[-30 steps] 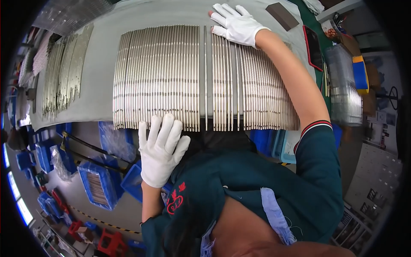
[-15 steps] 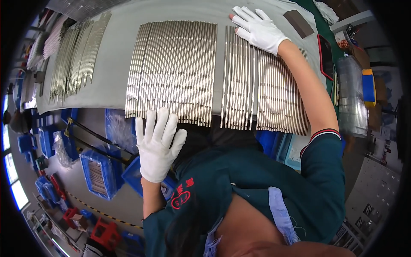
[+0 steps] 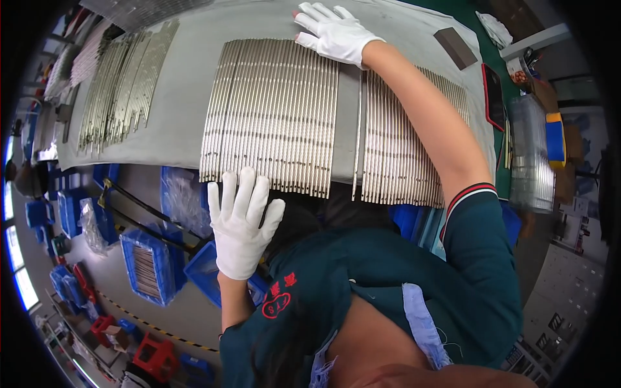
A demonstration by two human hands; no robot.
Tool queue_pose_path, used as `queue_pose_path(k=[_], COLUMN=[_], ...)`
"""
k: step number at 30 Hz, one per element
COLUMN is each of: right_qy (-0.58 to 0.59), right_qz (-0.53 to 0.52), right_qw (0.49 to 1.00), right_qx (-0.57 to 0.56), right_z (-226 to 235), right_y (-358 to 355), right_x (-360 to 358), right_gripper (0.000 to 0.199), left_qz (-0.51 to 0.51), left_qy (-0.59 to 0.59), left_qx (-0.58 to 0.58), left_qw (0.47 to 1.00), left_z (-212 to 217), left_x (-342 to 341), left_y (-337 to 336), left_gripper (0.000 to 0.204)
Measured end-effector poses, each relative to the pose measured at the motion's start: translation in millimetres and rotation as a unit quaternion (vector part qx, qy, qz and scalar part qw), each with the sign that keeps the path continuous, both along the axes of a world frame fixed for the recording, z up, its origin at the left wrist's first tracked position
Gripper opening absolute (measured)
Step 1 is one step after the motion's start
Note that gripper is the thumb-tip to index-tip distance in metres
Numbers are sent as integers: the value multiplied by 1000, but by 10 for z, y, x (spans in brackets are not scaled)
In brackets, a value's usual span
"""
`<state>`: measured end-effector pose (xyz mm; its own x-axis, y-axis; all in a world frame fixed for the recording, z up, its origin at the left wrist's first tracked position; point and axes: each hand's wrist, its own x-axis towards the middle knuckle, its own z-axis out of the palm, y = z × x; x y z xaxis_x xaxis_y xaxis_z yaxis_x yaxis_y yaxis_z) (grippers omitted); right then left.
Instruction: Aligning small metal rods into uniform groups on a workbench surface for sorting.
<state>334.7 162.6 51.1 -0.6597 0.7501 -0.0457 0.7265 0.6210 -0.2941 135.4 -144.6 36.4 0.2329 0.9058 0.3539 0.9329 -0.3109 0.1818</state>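
Both my hands wear white gloves; a couple of fingertips on the right one are bare. My right hand (image 3: 336, 37) reaches across to the far ends of a wide row of thin silvery metal rods (image 3: 275, 110), fingers stretched out, holding nothing. My left hand (image 3: 240, 226) is held at that row's near edge with its fingers spread; their tips overlap the rod ends, and whether they touch I cannot tell. To the right lies a second row of rods (image 3: 401, 139), partly hidden under my right forearm. One single rod (image 3: 358, 139) lies apart in the gap between the rows.
A looser batch of rods (image 3: 126, 84) lies at the left on the grey cloth (image 3: 187, 84). A dark block (image 3: 455, 47) and a red-edged phone (image 3: 493, 97) are at the right. Below the table's left side stand blue bins (image 3: 145, 265).
My right hand has moved left along the far rod ends. The small middle group of rods no longer stands apart, leaving one single rod in the gap. My left hand barely moved.
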Motion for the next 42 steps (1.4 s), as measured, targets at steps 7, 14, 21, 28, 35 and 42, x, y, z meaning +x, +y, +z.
queue_pose_path(k=[7, 14, 21, 28, 35, 42], right_qy=[-70, -202, -130, -122, -202, -72], right_qz=[9, 27, 58, 34, -1, 59], right_qw=[996, 959, 974, 992, 969, 977], right_qx=[46, 198, 177, 30, 146, 192], right_z=[-98, -351, -283, 55, -218, -338], right_y=[8, 139, 107, 10, -51, -648], right_x=[196, 637, 210, -46, 596, 1192], right_gripper=[65, 61, 63, 65, 60, 60], left_qz=[50, 51, 31, 35, 29, -46], left_qy=[12, 10, -12, -39, -1, 8], left_qx=[-8, 11, 7, -29, -15, -28], left_qw=[999, 999, 999, 998, 999, 998], left_z=[-34, -39, -3, 7, -6, 48], left_x=[-112, -117, -51, -67, -84, 72], left_y=[-75, -25, 29, -35, -31, 175], left_gripper=[49, 49, 50, 49, 47, 42])
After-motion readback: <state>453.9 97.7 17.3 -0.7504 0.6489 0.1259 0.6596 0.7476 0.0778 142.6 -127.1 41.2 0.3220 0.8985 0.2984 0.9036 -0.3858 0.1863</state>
